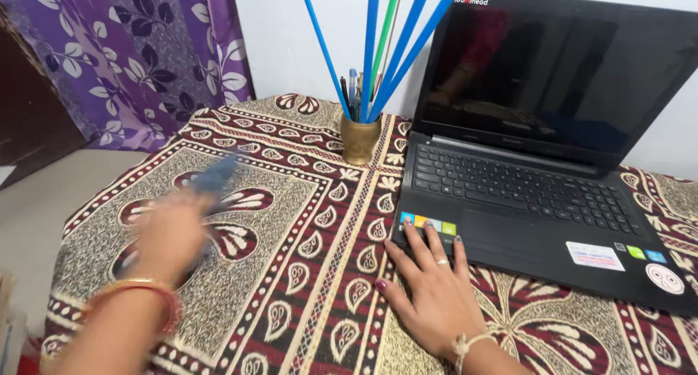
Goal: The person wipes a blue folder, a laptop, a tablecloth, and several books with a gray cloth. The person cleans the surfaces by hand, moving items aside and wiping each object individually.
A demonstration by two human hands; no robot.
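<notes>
Head view: left hand (171, 233) grips a blurred blue cloth (216, 176), soft and light; right hand (429, 288) lies flat, fingers spread, steadying the stiff, fragile laptop (538, 193) by its front edge.

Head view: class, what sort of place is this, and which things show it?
Probably a home desk or study corner: an open black laptop, a brass pot of pens and blue sticks, and a patterned cloth over the table.
</notes>
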